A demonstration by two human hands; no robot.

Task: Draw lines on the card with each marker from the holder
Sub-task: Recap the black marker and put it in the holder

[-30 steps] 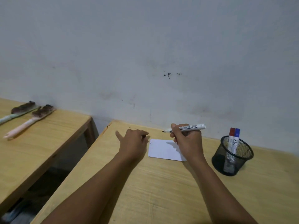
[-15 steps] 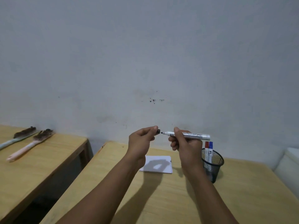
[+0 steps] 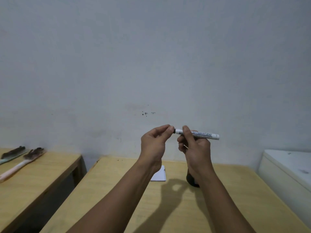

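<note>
My right hand (image 3: 193, 148) holds a white marker (image 3: 202, 134) level in the air, high above the table, its tip end pointing left. My left hand (image 3: 155, 142) pinches the marker's black cap (image 3: 174, 130), which sits against or over that tip end. The white card (image 3: 159, 174) lies flat on the wooden table (image 3: 176, 207) below, mostly hidden behind my left wrist. Only a dark sliver of the black mesh holder (image 3: 191, 179) shows behind my right forearm; the markers in it are hidden.
A second wooden table (image 3: 33, 179) stands to the left across a gap, with two long-handled brushes (image 3: 21, 161) on it. A white box or cabinet (image 3: 289, 170) sits at the right edge. A grey wall runs close behind the tables.
Both hands rose from the card into the air. My left hand brought the black cap to the marker's tip and now it is at or on the tip. The view tilted upward.
</note>
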